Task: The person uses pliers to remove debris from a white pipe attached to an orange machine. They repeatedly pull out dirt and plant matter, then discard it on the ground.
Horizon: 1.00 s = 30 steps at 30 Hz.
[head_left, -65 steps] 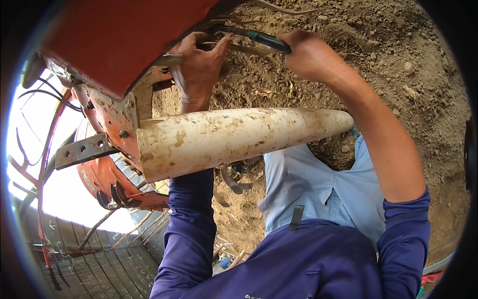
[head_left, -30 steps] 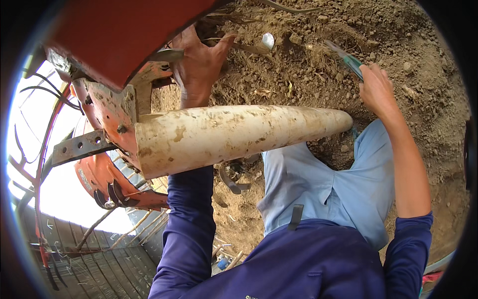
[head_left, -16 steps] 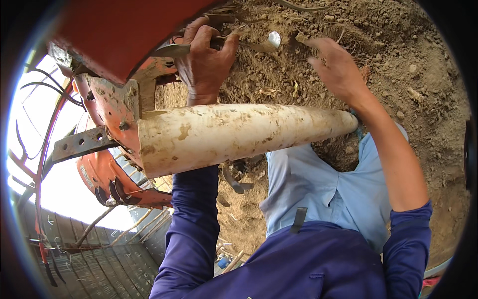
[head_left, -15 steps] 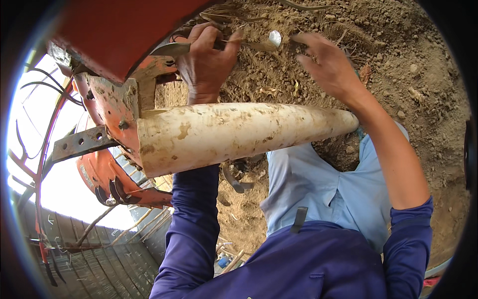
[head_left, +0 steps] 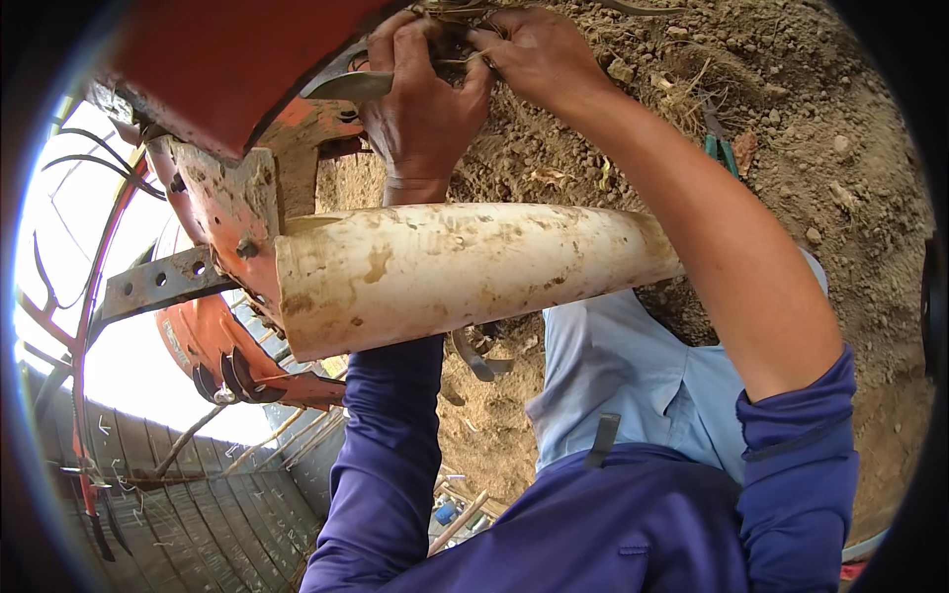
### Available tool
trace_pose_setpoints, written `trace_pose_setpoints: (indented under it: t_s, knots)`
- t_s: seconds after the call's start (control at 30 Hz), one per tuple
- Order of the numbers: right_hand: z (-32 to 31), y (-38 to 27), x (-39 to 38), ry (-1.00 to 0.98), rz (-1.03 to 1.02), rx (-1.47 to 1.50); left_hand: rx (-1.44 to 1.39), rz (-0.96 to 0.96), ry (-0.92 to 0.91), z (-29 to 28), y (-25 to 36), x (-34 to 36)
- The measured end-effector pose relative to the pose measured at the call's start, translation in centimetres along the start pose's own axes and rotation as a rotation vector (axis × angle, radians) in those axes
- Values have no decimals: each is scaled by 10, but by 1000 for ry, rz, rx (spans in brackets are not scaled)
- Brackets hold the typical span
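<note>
My left hand reaches under a dirty white tube to the base of the orange machine. Its fingers are curled beside a curved metal blade; what they grip is hidden. My right hand meets it from the right, fingers bent and pressed together at a tangle of dry, straw-like strands. Whatever is between the right fingertips is too small and shadowed to name. The forearm passes over the tube's far right end.
Pliers with green handles lie on the loose soil to the right. A flat bar with holes juts left from the machine, and a second orange part hangs below. Another curved metal piece shows under the tube.
My right hand has moved left and up to join the left one at the strands. A shiny metal end beside the left hand is out of sight, and the pliers are uncovered.
</note>
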State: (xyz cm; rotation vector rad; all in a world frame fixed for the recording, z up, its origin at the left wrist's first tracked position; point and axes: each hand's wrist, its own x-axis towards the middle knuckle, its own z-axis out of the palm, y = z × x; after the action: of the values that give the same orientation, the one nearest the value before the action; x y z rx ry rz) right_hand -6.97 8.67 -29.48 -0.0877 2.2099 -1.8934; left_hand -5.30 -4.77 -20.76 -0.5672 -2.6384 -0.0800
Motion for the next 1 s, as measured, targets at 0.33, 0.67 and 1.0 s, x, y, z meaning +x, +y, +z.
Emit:
trace_pose_setpoints:
  t_s: [0.33, 0.67, 1.0]
  knots:
    - [-19, 27, -40, 56, -45, -66, 223, -6, -137, -5, 11, 9]
    - [-89, -26, -80, 424, -554, 166, 67, -10, -82, -8, 5, 0]
    - [-31, 9, -29, 38, -172, 58, 33, -49, -31, -2, -11, -8]
